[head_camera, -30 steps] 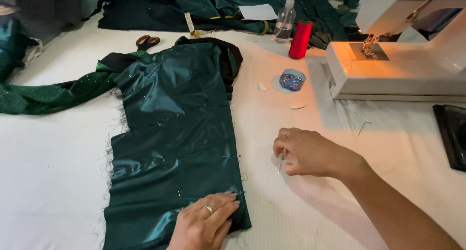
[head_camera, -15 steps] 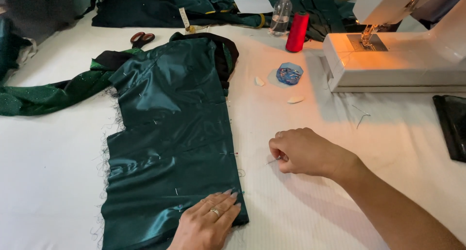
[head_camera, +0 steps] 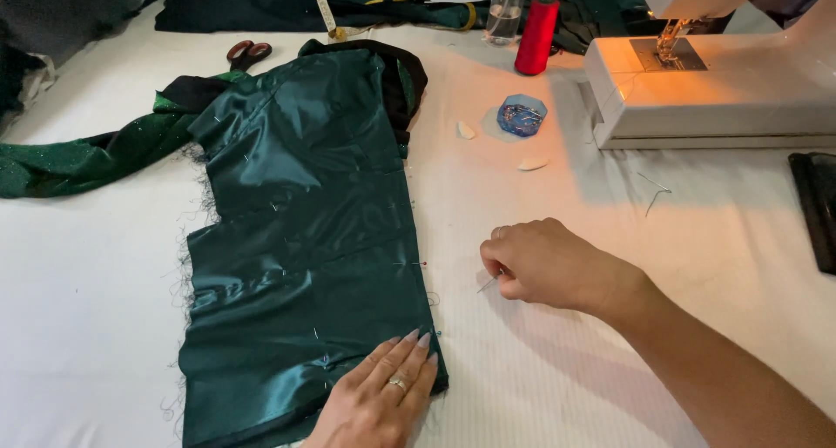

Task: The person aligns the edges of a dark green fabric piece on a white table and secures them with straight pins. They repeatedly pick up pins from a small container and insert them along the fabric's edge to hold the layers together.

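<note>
The left hand (head_camera: 383, 396) lies flat, fingers together, on the near right corner of a dark green satin piece (head_camera: 305, 239) spread on the white surface (head_camera: 87, 309). Just to the right of the fabric's edge, the right hand (head_camera: 544, 261) rests curled on the surface, fingertips pinched on a thin pin (head_camera: 486, 284). More pins dot the satin's seams. Farther back, between the fabric and a white sewing machine (head_camera: 714, 82), sits a small blue dish (head_camera: 521, 117) filled with pins, with pale chalk slivers (head_camera: 531, 163) near it. Beyond stand a red thread spool (head_camera: 536, 34) and a clear bottle (head_camera: 505, 13) holding what looks like clear liquid. Scissors (head_camera: 247, 53) lie at the far left.
</note>
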